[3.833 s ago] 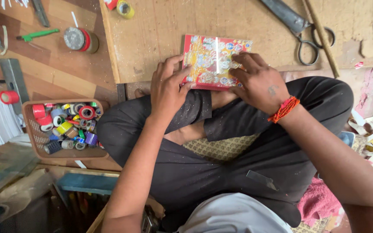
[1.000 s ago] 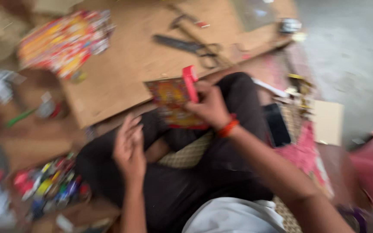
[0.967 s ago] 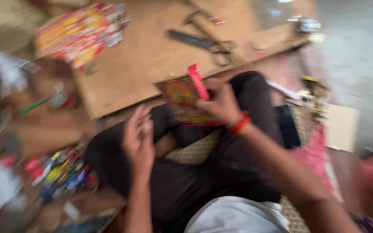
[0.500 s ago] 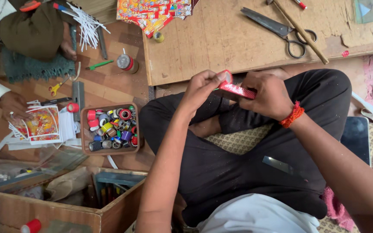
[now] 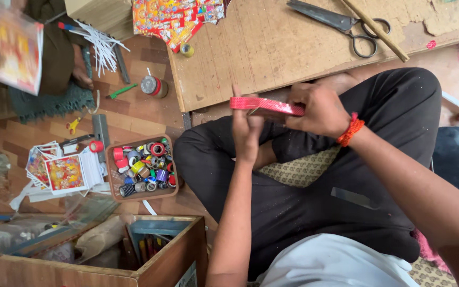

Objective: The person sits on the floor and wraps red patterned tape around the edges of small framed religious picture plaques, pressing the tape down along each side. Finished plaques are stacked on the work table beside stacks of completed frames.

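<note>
I sit cross-legged in black trousers by a low wooden board [image 5: 272, 48]. My right hand [image 5: 317, 109] grips a flat card seen edge-on, its edge wrapped in shiny red tape [image 5: 266, 104]. My left hand [image 5: 246, 133] pinches the card's left end, fingers pressed against the red edge. Both hands hover above my lap, just below the board's near edge.
Large scissors [image 5: 341, 24] and a wooden stick [image 5: 375, 29] lie on the board, colourful printed sheets [image 5: 179, 18] at its far left. A small tray of tape rolls [image 5: 143, 169] sits on the floor, picture cards [image 5: 62, 172] beside it, a wooden box [image 5: 134, 255] below. Another person sits top left.
The view has steadied. The card has turned from face-up to edge-on between my hands, and both hands now hold it at its red-taped edge.
</note>
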